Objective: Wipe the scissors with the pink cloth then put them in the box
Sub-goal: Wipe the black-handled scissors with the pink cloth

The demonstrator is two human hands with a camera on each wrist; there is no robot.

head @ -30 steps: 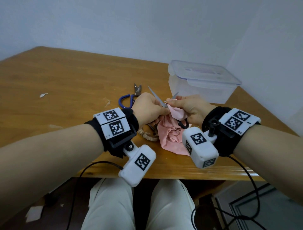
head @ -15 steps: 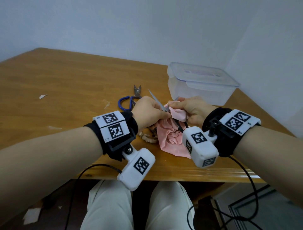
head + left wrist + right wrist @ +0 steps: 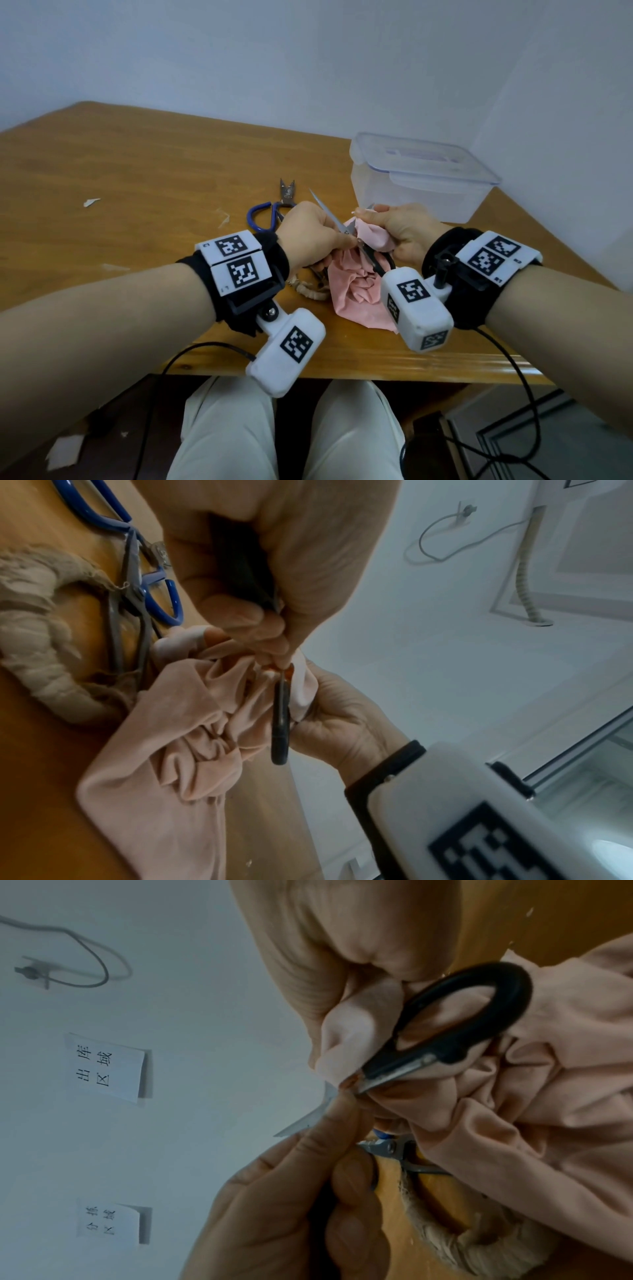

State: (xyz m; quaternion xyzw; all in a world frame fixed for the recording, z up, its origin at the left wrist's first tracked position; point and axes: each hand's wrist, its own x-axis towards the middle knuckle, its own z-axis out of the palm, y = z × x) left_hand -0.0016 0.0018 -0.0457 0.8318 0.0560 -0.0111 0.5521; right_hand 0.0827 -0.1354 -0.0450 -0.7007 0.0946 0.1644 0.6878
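Fingers (image 3: pixel 346 240) of the left hand (image 3: pixel 308 236) pinch the scissors (image 3: pixel 337 224) mid-frame; right hand (image 3: pixel 404 229), clutching the cloth (image 3: pixel 352 291), has slid toward the blade tip, so wiping continues.

Warehouse-type workroom: paper zone labels (image 3: pixel 104 1066) on bare wall, plain wooden table (image 3: pixel 137 178).

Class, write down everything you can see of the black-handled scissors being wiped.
The scissors have black loop handles, plastic by the look, and slim silvery metal blades. They are open: one blade points up and away, bare; the other is hidden in the pink cloth. The left hand pinches them near the pivot, and the right hand presses cloth around the other blade. They are held above the table, handles toward the person.
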